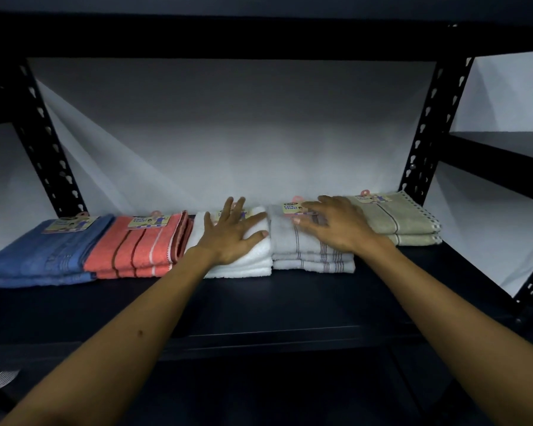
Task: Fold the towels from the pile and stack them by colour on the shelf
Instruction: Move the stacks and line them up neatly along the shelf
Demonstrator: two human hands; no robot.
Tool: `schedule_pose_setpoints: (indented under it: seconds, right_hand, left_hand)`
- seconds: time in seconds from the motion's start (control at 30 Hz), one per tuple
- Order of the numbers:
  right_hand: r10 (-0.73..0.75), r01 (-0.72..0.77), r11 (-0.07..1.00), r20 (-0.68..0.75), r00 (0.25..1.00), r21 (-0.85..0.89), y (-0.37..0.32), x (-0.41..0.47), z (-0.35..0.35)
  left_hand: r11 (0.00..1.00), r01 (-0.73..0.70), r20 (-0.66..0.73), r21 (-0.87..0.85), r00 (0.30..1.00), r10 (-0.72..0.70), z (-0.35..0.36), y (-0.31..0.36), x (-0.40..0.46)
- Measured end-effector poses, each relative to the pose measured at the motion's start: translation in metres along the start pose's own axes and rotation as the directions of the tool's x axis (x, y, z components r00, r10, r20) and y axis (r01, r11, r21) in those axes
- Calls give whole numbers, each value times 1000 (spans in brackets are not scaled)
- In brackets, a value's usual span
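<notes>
Black metal shelf (pixel 290 302), slotted uprights at either side, pale wall behind. Five folded stacks in a row along the back of the board, sorted by colour: blue stack (pixel 43 253) far left, coral striped stack (pixel 136 247) touching it, white stack (pixel 253 262) in the middle, grey striped stack (pixel 305 253) just beside that, beige stack (pixel 403 222) at the far right against the upright. Paper labels on top of the stacks, partly readable ("Face Towel" on the grey one).

Left hand (pixel 231 232) flat on top of the white stack, fingers spread and straight, thumb out toward the grey stack; pressing, not clutching anything. Right hand (pixel 333 222) over the grey stack, fingers extended and only slightly bent toward its label; resting on or just above the cloth (contact not certain), nothing pinched.

Step in hand, by judgement: the stacking on the shelf, at the stage of patting down and squaring the white and grey stacks. Well along, it seems, with five colours already placed; the unfolded pile out of view, so what remains cannot be told.

Next move calls for: light, even pressure, edges nudged in line without dragging the top towel askew or disturbing neighbouring stacks, then both hands lifted clear.
</notes>
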State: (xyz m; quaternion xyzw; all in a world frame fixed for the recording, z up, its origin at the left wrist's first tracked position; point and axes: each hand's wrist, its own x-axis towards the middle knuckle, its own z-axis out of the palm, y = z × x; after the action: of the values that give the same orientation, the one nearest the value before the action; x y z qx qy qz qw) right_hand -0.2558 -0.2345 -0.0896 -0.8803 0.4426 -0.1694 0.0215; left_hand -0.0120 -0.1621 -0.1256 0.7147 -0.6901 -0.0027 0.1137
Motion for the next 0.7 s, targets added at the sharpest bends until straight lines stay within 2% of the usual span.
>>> schedule_pose_setpoints:
  seconds: [0.07, 0.13, 0.23, 0.33, 0.4, 0.47, 0.53, 0.6, 0.63, 0.67, 0.7]
  right_hand:
    - [76, -65, 996, 256, 964, -54, 8, 2, 4]
    - [92, -81, 996, 362, 928, -46, 9, 0, 9]
    - [87, -40, 990, 359, 929, -134, 7, -1, 12]
    - [106, -34, 980, 364, 925, -198, 8, -4, 13]
    - [107, -34, 979, 371, 922, -200, 8, -5, 12]
    - [83, -24, 985, 353, 932, -168, 8, -6, 10]
    - [53, -43, 998, 226, 973, -49, 9, -8, 10]
    - [100, -94, 982, -30, 994, 167, 14, -15, 12]
    - [116, -76, 969, -165, 979, 236, 18, -20, 14]
    - [62, -1, 979, -296, 953, 203, 22, -27, 17]
    - [-74, 116, 990, -393, 917, 85, 25, -35, 20]
  left_hand:
    - [995, -68, -19, 66, 997, 69, 1, 0, -2]
    - [992, -93, 35, 86, 995, 91, 0, -1, -3]
    - [994, -80, 171, 74, 983, 66, -4, 0, -1]
    - [998, -48, 242, 37, 970, 38, -12, 2, 2]
    - [999, 18, 218, -48, 976, -7, -16, 5, 3]
    - [991, 54, 96, -124, 994, -42, -17, 12, 4]
    - [990, -48, -80, -136, 996, 37, -18, 25, 4]
    - [960, -240, -202, -144, 957, 209, -18, 37, 1]
    - [934, -332, -229, -133, 927, 297, -16, 40, -1]
    - [909, -402, -242, -108, 898, 368, -13, 42, -2]
    - [894, -440, -237, -87, 881, 410, -10, 42, -2]
